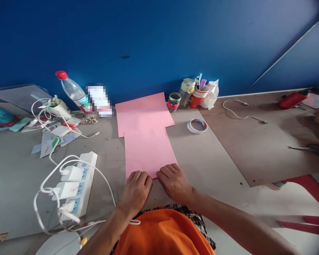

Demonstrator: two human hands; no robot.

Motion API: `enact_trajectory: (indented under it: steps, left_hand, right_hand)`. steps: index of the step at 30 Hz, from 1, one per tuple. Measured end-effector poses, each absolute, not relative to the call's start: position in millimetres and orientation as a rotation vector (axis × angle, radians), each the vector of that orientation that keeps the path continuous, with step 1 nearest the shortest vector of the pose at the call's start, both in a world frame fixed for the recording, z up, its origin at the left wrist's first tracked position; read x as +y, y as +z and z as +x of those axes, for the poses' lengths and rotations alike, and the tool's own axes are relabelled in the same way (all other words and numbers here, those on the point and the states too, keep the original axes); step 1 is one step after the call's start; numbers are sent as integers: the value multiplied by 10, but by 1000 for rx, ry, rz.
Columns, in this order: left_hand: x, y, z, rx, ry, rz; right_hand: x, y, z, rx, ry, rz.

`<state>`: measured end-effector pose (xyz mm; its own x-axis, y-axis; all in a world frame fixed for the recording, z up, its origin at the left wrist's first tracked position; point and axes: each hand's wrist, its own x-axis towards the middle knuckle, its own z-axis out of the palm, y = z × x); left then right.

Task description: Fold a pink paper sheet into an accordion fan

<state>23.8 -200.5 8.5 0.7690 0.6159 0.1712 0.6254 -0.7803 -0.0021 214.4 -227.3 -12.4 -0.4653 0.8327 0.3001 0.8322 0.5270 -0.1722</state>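
Observation:
A pink sheet of paper (149, 150) lies on the grey table (202, 159), partly over a second pink sheet (142, 111) behind it. My left hand (136, 187) and my right hand (174, 182) rest side by side on the near edge of the front sheet. Both hands have the fingers curled down and pressed onto the paper's edge.
A white power strip (77, 184) with several plugs and white cables lies at the left. A plastic bottle (73, 90), cups (199, 95), a tape ring (197, 125) and paper scraps line the blue wall. A brown board (260, 141) with scissors (308, 149) lies at the right.

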Motion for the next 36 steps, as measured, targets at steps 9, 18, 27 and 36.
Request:
enact_trajectory:
  steps: [9, 18, 27, 36]
  left_hand:
    - [-2030, 68, 222, -991, -242, -2894]
    - [-2023, 60, 178, -976, -208, -2911]
    - [-2047, 66, 203, -954, -196, -2941]
    - [-2038, 88, 231, -951, -159, -2943]
  right_hand:
    - [-2292, -135, 2226, -2452, -43, -1386]
    - [-2367, -141, 2461, -2396, -125, -1407]
    - [-2407, -130, 2723, -2417, -171, -1443]
    - [-2465, 203, 2622, -2430, 10, -1464]
